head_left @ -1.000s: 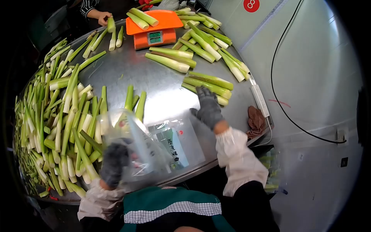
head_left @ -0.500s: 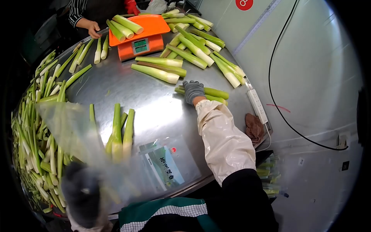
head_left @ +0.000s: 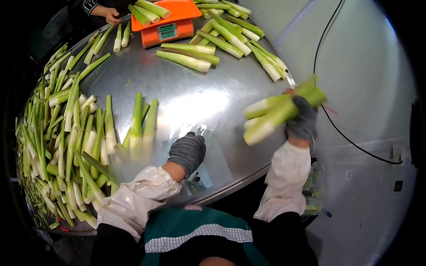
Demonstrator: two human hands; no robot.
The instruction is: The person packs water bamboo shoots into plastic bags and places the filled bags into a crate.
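My right hand (head_left: pixel 302 119), in a grey glove, is wrapped round several water bamboo stalks (head_left: pixel 270 120), pale cut ends pointing left, raised at the table's right edge and slightly blurred. My left hand (head_left: pixel 188 153), also gloved, is closed above a stack of printed plastic bags (head_left: pixel 215 162) near the front edge. A hazy clear plastic bag (head_left: pixel 128 166) trails left from it, partly hidden by the forearm; its grip is hard to see. Just beyond that haze lie a few more stalks (head_left: pixel 136 117).
An orange scale (head_left: pixel 167 33) bearing stalks stands at the back. Stalks (head_left: pixel 226 37) lie to its right, with a large heap (head_left: pixel 66 146) along the left. A co-worker's hand (head_left: pixel 112 15) rests at the far edge. A black cable (head_left: pixel 316 57) hangs along the right wall.
My right hand has lifted the stalks off the table and drawn them right and nearer. My left hand has swung from the lower left to the printed bags, the clear bag trailing.
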